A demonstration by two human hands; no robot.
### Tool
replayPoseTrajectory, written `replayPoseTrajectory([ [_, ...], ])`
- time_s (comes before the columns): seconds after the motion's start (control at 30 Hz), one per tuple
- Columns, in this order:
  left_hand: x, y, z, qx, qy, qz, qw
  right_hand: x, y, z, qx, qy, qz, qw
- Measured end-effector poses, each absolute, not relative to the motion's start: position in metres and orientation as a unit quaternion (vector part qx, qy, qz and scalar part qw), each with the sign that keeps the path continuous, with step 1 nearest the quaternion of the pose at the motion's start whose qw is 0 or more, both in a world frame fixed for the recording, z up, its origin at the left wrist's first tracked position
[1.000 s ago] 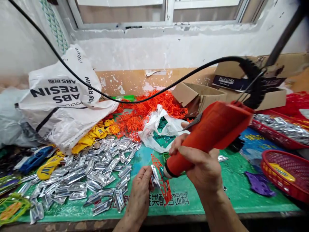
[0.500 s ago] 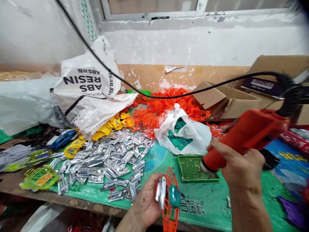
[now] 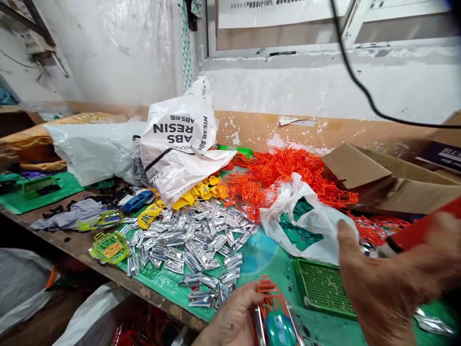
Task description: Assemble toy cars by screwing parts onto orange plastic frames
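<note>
While our left hand (image 3: 234, 319) grips a small toy piece (image 3: 275, 323) of orange frame, silver strips and a teal part at the near edge of the counter (image 3: 163, 283), our right hand (image 3: 387, 283) is wrapped around the orange tool (image 3: 419, 230) just above a green mesh tray (image 3: 322, 288). Beyond them lie a heap of silver parts (image 3: 194, 240), a white bag of teal pieces (image 3: 306, 221), orange frames (image 3: 277, 175) and, farthest, the resin sack (image 3: 180, 139)
</note>
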State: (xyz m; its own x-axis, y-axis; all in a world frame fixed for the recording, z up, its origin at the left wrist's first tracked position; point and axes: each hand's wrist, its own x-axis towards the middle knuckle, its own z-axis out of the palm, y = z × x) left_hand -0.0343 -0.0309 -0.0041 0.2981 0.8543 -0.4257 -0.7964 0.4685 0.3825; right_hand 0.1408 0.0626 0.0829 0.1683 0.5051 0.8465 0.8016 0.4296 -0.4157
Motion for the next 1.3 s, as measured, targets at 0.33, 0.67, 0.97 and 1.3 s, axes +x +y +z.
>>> replayPoseTrajectory([
  [0.33,-0.079,-0.046,-0.002,0.017,0.299,0.57,0.765,-0.059,0.172,0.042,-0.323,-0.916,-0.021,0.238],
  [0.67,-0.117,-0.043,-0.005,0.088,0.38,0.632,0.67,-0.144,0.21,0.009,-0.305,-0.943,0.015,0.128],
  [0.97,-0.103,-0.038,0.006,0.065,0.357,0.618,0.697,-0.061,0.204,0.029,-0.324,-0.902,0.209,0.194],
  [1.3,-0.096,-0.035,0.023,0.141,0.376,0.648,0.647,0.071,0.099,0.076,-0.274,-0.907,0.287,0.14],
])
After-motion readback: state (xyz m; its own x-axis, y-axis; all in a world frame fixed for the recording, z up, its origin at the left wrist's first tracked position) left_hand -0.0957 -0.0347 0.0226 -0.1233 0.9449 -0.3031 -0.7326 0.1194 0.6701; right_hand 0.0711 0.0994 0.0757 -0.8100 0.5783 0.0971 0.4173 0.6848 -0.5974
